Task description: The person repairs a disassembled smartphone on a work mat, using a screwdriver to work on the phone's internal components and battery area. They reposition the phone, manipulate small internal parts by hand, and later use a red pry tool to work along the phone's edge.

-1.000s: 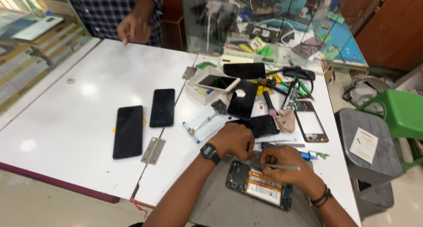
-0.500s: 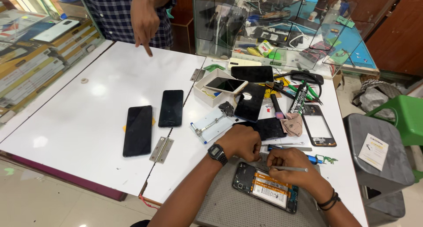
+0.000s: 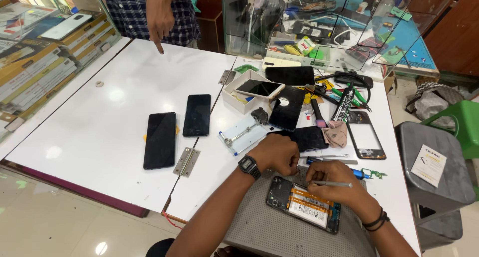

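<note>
A: What is seen at the left?

B: Two dark phones (image 3: 178,128) are laid flat on the white tabletop (image 3: 100,117), at nine o'clock from the left hand (image 3: 275,154), whose fingers are curled into a loose fist, nothing visibly held.

A: And the opened phone (image 3: 303,203)?

B: It is found on the grey mat (image 3: 269,232), at five o'clock from that fist. A slim metal tool (image 3: 332,184) is pinched by the right hand (image 3: 335,183) fingers just above its upper edge.

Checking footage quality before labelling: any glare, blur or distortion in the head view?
Head view: bright light spots glare off the glossy white table; wide-angle bending curves its edges; the opened black phone with its white battery stays sharp; the clear glass case shows reflections.
</note>
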A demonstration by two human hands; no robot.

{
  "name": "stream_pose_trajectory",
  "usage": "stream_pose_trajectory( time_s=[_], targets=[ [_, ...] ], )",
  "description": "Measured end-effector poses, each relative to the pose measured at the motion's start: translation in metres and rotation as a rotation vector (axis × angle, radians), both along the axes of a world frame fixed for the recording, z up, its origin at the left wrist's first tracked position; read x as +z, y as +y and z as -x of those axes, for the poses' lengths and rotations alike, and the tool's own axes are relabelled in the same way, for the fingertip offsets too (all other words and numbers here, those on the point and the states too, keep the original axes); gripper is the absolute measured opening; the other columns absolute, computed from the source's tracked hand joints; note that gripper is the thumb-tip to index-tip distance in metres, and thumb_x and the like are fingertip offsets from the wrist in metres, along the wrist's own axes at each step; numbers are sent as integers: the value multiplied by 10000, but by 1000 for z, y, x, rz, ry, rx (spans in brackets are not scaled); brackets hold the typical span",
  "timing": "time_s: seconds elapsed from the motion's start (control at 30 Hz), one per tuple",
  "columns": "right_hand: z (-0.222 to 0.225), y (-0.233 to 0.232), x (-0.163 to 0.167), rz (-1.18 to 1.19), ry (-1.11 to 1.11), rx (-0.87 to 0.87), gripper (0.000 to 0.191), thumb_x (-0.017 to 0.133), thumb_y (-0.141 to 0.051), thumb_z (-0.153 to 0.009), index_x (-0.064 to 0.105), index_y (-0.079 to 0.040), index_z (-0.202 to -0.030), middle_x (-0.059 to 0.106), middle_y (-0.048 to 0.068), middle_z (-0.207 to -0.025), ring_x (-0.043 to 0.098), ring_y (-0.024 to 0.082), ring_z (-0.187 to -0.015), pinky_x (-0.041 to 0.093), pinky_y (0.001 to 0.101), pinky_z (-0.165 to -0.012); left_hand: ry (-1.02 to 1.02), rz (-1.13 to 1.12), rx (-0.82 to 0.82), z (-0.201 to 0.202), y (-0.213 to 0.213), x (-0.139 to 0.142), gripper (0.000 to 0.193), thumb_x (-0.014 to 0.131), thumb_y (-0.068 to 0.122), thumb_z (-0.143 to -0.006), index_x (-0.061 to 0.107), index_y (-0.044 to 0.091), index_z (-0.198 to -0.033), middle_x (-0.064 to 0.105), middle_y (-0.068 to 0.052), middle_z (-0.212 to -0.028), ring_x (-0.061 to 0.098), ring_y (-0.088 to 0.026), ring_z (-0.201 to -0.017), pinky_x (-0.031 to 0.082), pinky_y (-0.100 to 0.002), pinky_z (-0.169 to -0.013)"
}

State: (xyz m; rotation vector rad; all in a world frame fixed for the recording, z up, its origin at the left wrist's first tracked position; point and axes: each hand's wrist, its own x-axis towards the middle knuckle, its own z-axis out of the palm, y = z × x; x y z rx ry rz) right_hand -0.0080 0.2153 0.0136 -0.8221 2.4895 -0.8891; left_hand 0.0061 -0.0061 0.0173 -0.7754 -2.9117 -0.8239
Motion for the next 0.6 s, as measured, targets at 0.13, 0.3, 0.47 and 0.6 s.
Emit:
stream_pose_trajectory(
  time_s=[0.13,0.3,0.47,0.6],
  targets=[
    [5,-4,-1,24,20,-13,151,741,-126,-626,771,-28,-736,763,70,-650,696,150,-584,548,311,-559,101,37,11,0,-1,1,93,763,256,-592,729,171,-573,690,-39,-589,675,-273,-552,509,-368,-513],
    [4,-5,1,-79,-7,-66,144,763,-137,-662,784,-33,-761,763,88,-665,692,181,-600,531,336,-575,84,47,19,-2,-1,2,82,757,244,-589,732,168,-571,679,-51,-578,665,-278,-543,497,-374,-498],
    [4,-4,1,19,-13,-53,149,745,-105,-632,792,-30,-752,784,73,-682,732,161,-622,572,311,-592,67,51,20,-1,0,3,62,752,229,-570,727,172,-567,671,-40,-562,661,-265,-529,491,-363,-491],
    [4,-4,-1,-15,35,-61,139,747,-109,-626,783,-39,-740,776,70,-673,717,169,-605,556,335,-581,59,59,29,-1,1,2,80,761,236,-576,724,166,-561,669,-44,-560,661,-268,-533,492,-364,-497]
  ],
)
